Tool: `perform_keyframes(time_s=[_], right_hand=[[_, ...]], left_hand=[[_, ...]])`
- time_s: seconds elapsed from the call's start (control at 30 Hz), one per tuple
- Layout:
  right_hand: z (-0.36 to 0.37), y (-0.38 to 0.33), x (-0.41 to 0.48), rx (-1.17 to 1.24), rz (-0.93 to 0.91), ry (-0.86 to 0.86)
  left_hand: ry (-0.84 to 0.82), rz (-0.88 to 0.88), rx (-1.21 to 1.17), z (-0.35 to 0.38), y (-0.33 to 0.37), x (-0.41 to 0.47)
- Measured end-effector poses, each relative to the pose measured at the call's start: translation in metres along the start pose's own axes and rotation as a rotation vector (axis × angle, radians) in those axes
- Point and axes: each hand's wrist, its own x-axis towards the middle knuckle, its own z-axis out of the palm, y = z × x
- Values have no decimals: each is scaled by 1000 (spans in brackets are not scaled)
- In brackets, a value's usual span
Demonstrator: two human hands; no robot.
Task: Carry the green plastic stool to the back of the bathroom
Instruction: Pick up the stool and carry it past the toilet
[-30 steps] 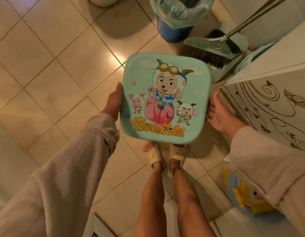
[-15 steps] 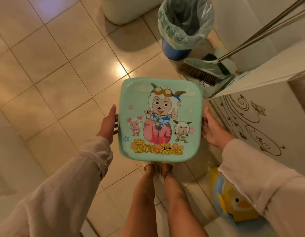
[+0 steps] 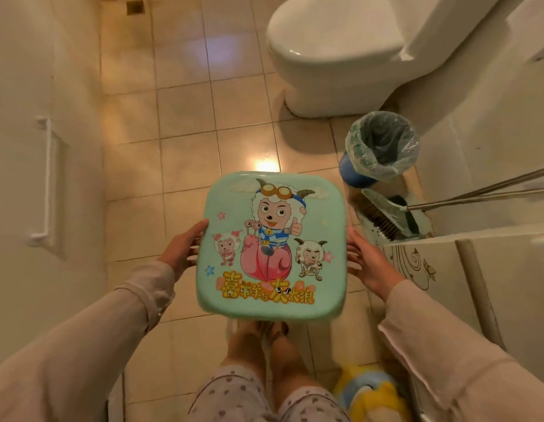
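The green plastic stool (image 3: 234, 208) is held up in front of me, seat facing the camera, with cartoon sheep and yellow lettering printed on it. Its legs are hidden beneath the seat. My left hand (image 3: 182, 249) grips the seat's left edge, fingers curled under it. On the opposite edge my right hand (image 3: 368, 263) grips the seat the same way. My bare legs and slippered feet show on the tiled floor below the stool.
A white toilet (image 3: 334, 53) stands ahead on the right. A blue bin with a plastic liner (image 3: 380, 147), a broom and dustpan (image 3: 392, 217) and a white patterned cabinet (image 3: 447, 275) line the right side. A white door (image 3: 42, 178) is at left, a floor drain (image 3: 134, 7) far back.
The view has tilted up and the toilet and back floor have come into sight. The stool, still held in both hands, sits lower in the view, further from the bin.
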Motion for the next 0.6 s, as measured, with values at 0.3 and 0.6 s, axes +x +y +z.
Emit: perform_keyframes(time_s=[0.3, 0.6], right_hand=[[63, -86, -4, -176, -56, -128], [134, -165, 33, -293, -107, -189]], left_hand=[[168, 94, -161, -48, 36, -31], [226, 116, -271, -104, 86, 8]])
